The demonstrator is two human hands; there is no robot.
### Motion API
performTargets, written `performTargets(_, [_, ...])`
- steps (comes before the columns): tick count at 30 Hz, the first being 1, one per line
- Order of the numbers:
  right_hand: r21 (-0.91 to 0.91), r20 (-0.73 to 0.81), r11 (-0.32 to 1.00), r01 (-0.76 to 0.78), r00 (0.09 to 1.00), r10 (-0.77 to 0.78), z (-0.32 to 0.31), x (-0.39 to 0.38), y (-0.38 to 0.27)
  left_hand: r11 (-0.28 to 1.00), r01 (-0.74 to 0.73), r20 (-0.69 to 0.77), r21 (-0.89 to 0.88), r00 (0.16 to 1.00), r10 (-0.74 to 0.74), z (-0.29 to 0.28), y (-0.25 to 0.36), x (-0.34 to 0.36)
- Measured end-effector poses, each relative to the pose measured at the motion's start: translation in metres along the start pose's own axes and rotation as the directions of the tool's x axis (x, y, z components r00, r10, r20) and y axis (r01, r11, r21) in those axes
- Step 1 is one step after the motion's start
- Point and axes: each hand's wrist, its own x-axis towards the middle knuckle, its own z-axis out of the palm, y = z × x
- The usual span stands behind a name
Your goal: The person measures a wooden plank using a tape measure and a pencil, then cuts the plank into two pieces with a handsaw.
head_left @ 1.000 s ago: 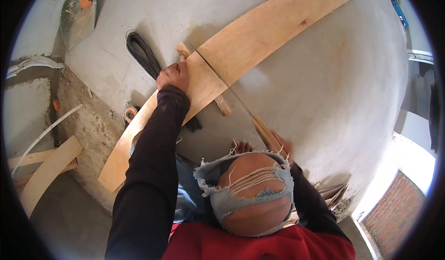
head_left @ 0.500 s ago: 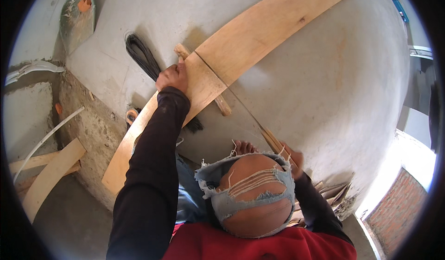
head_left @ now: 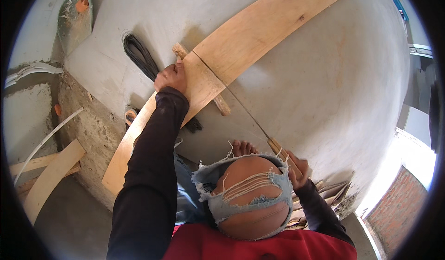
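Note:
A long pale wooden board (head_left: 259,25) lies slanted across the floor, raised on a short wood strip (head_left: 222,106). My left hand (head_left: 170,78) is closed on the board's far left edge beside the strip, its thumb pointing up along the wood. A handsaw (head_left: 245,109) crosses the board just right of that hand, its thin blade edge-on along a dark line in the wood. My right hand (head_left: 299,169) wraps round the saw's wooden handle next to my bent knee (head_left: 250,197) in torn jeans. The knee and cloth partly hide the fingers.
A bundle of black wire (head_left: 136,51) lies past my left hand and runs under the board. Orange-handled scissors or pliers (head_left: 130,116) lie left of it. Wood offcuts (head_left: 331,195) are piled behind my right hand. A green shovel blade (head_left: 76,21) leans at far left.
My right hand has drawn the saw slightly back toward me, down and to the right. My left hand stays on the board.

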Motion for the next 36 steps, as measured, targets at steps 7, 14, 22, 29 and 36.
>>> performTargets(7, [-0.108,0.062,0.988,-0.115,0.991,0.122,0.049,0.100,0.010,1.000,-0.020,-0.021,-0.014,1.000,0.019,0.008,0.015,0.000])
performTargets(14, [0.011,-0.005,0.999,-0.038,0.999,0.038,-0.005,-0.009,0.000,1.000,0.025,-0.025,0.009,0.999,-0.025,-0.006,0.004,0.001])
performTargets(22, [-0.100,0.065,0.981,-0.167,0.983,0.174,0.052,0.114,0.002,0.999,0.021,0.042,-0.032,0.999,-0.019,0.006,0.016,0.000])
performTargets(29, [-0.113,0.084,0.987,-0.112,0.989,0.122,-0.016,-0.014,-0.019,0.997,0.074,0.022,-0.013,0.997,-0.074,-0.009,-0.008,0.004])
performTargets(36, [-0.051,0.082,0.978,-0.200,0.976,0.204,0.050,0.101,0.008,0.999,0.011,0.001,-0.052,1.000,-0.011,0.005,0.010,0.001])
